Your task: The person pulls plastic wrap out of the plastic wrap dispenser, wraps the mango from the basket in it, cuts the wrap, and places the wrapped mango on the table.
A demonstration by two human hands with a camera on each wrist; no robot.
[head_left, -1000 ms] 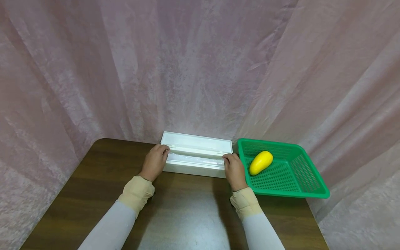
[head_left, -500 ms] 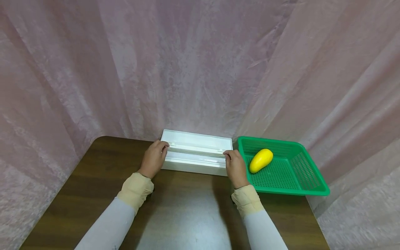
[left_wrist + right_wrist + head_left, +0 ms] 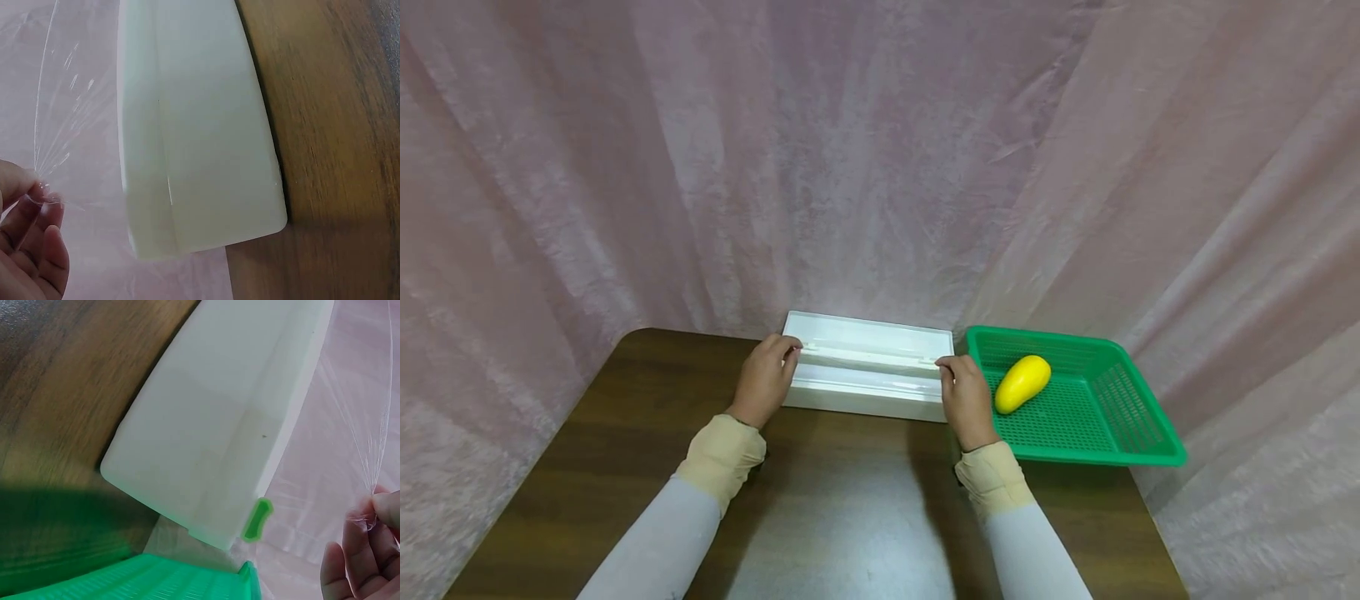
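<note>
A long white cling film dispenser (image 3: 865,403) stands at the table's back edge with its lid (image 3: 872,332) raised. Clear cling film (image 3: 62,106) stretches up from it between both hands. My left hand (image 3: 765,379) pinches one corner of the film between thumb and fingers, above the dispenser's left end. At the other end my right hand (image 3: 966,400) pinches the opposite corner, where the film (image 3: 369,444) gathers into creases. The right wrist view shows a small green piece (image 3: 257,520) on the dispenser's end.
To the right, a green plastic basket (image 3: 1138,458) with perforated sides holds a yellow mango-shaped fruit (image 3: 1022,384). The brown wooden table (image 3: 587,467) reaches to a pink curtain (image 3: 880,167) behind it.
Both hands have risen slightly from the dispenser, drawing the pinched film up. Over the last half second they have hardly moved. The basket and fruit stay in place.
</note>
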